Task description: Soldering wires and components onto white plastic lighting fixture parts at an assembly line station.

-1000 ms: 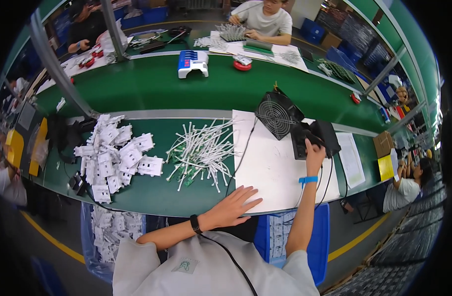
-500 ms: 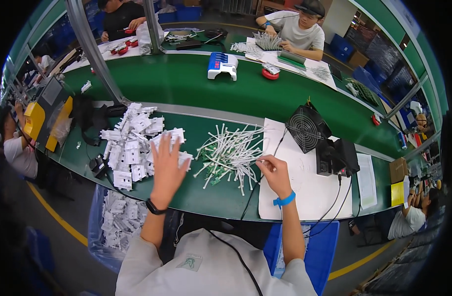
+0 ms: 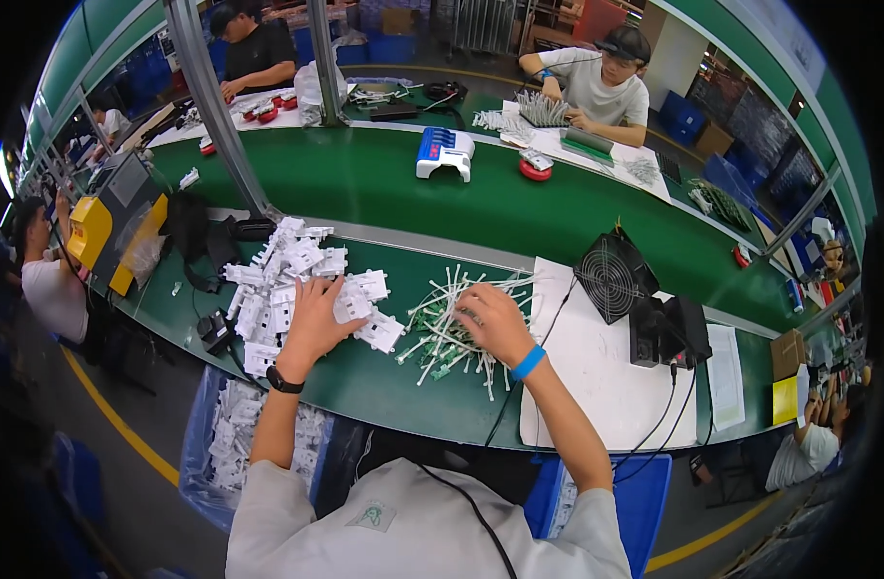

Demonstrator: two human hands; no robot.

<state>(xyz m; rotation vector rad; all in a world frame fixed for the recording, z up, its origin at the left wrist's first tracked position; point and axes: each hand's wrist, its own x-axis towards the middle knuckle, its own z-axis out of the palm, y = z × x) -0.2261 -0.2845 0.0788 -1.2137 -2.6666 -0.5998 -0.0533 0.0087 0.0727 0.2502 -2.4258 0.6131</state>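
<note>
My left hand [image 3: 317,325] rests on a heap of white plastic housings [image 3: 268,314], fingers and thumb spread around one of the pieces at the heap's right side. To the right lies a tangled bunch of white wires [image 3: 449,357] with small green circuit boards [image 3: 425,318] among them. Into this bunch reaches my right hand [image 3: 497,326], with its fingers curled down on the wires; the exact grip is partly hidden by the hand. A dark band is on my left wrist, a blue one on my right.
A black fan [image 3: 616,275] and black power boxes [image 3: 669,333] stand on white sheeting [image 3: 596,396]. Below the table edge are a lined bin [image 3: 201,434] of white parts and a blue bin [image 3: 645,502]. Beyond the green belt [image 3: 355,183], co-workers sit at a bench.
My left hand has come down onto the white housings. My right hand has moved left from the wires' right edge into the bunch. The whole view has shifted slightly.
</note>
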